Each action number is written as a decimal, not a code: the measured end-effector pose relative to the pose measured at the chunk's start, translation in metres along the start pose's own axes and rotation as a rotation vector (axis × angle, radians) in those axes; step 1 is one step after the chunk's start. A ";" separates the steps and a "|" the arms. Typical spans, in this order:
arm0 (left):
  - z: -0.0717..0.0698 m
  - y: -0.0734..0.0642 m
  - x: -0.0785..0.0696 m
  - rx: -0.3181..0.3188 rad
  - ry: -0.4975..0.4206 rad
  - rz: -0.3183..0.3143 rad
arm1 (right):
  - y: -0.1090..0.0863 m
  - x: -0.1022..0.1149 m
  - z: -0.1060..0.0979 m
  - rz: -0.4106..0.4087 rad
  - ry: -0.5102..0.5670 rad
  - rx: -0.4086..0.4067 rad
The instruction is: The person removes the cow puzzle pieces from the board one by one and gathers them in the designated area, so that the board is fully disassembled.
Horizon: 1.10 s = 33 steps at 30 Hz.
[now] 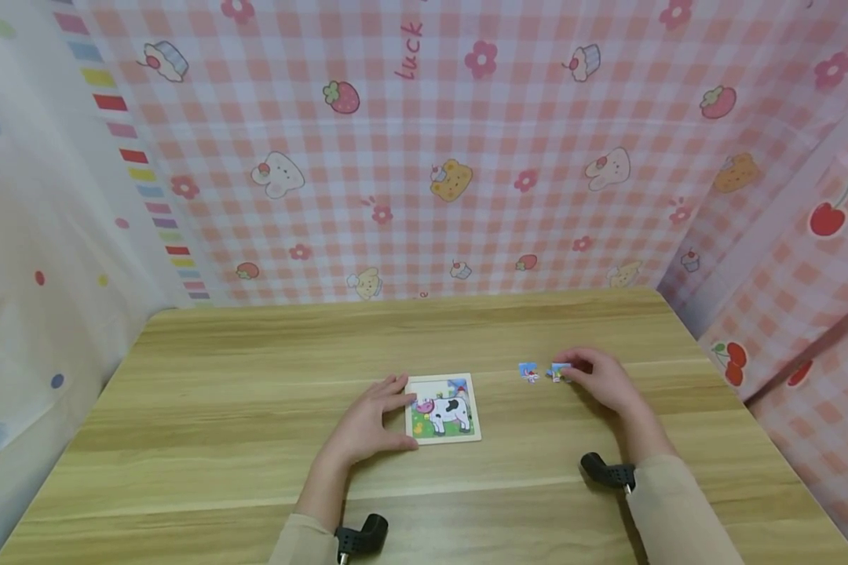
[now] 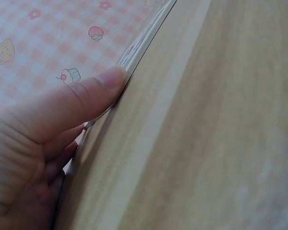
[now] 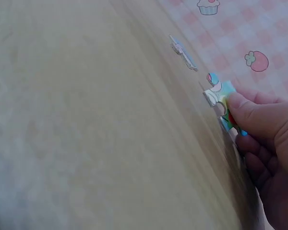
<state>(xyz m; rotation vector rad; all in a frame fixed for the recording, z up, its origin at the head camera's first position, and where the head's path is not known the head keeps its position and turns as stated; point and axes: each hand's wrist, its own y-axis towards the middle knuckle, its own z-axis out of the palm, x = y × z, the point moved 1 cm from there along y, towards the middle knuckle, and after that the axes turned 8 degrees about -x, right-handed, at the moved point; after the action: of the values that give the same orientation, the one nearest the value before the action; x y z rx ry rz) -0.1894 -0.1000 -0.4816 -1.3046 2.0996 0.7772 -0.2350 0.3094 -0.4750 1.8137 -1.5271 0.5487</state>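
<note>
A square jigsaw puzzle tray (image 1: 443,442) with a pale rim lies on the table, its picture a black-and-white cow on grass. Part of its upper left shows pale and bare. My left hand (image 1: 371,420) holds the tray at its left side, thumb at the near corner and fingers towards the far corner; the thumb (image 2: 93,93) presses its edge in the left wrist view. To the right, my right hand (image 1: 603,382) pinches a colourful puzzle piece (image 3: 224,93) between thumb and fingers, low over the table. Another blue-and-white puzzle piece (image 1: 528,371) lies left of it.
The wood-grain table (image 1: 254,463) reaches back to a pink checked cloth (image 1: 396,235). A pale dotted cloth (image 1: 56,259) hangs at the left, and more checked cloth (image 1: 784,290) at the right. Black wrist-worn devices (image 1: 363,535) sit by both sleeves.
</note>
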 end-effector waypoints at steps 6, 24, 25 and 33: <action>-0.001 0.000 -0.003 -0.005 0.001 -0.008 | 0.003 0.000 0.004 -0.035 -0.021 -0.041; -0.001 -0.001 -0.003 0.003 -0.006 -0.031 | 0.003 0.000 0.010 -0.061 -0.025 -0.098; -0.001 -0.001 -0.003 0.004 -0.005 -0.036 | 0.003 0.000 0.011 -0.061 -0.027 -0.098; -0.001 -0.002 -0.003 0.001 -0.012 -0.028 | 0.004 -0.002 0.013 -0.076 -0.044 -0.101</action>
<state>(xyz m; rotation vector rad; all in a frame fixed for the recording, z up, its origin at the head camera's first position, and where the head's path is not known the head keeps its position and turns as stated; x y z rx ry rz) -0.1869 -0.0992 -0.4794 -1.3229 2.0676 0.7696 -0.2404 0.3015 -0.4842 1.8083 -1.4814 0.3913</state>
